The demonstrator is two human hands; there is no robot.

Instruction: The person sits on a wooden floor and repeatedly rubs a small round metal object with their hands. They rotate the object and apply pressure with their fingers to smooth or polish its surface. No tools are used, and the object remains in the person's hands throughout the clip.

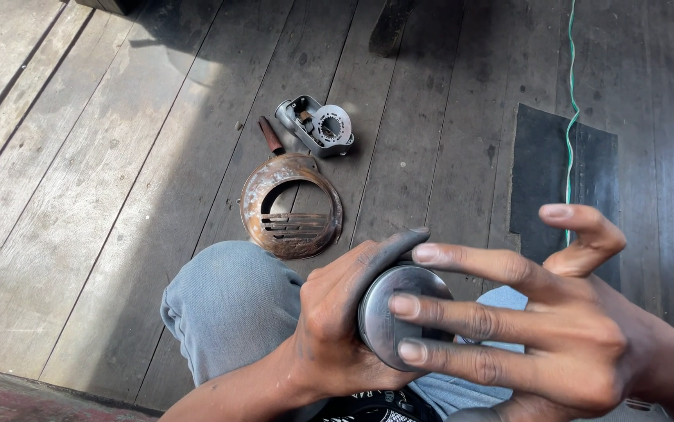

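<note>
Cradling a round grey metal cap [390, 324] in the lap, above the knees in pale jeans [227, 312]. Left hand [337, 320], blackened with grime, wrapping the cap's near edge from the left, thumb lying along its rim. Right hand [556, 328] spreading three fingers [462, 320] flat across the cap's face, fingertips touching it, index finger curled up and away; neither hand closing tight, both pressing and steadying the cap between them.

Lying just beyond the knee on the wooden floor [79, 195]: a rusty round cover [292, 207] with a large cut-out and slotted vents, set down flat. Resting a little farther off, touching nothing else: a small grey metal housing [317, 125] with a toothed ring inside, and beside it a reddish-brown handle [270, 135] of some tool, partly hidden by the cover.

Seeming a dismantling well under way: cover and housing already off and laid aside, the cap in hand.

Running far right: a green cord [571, 101] over a dark mat [544, 180].
</note>
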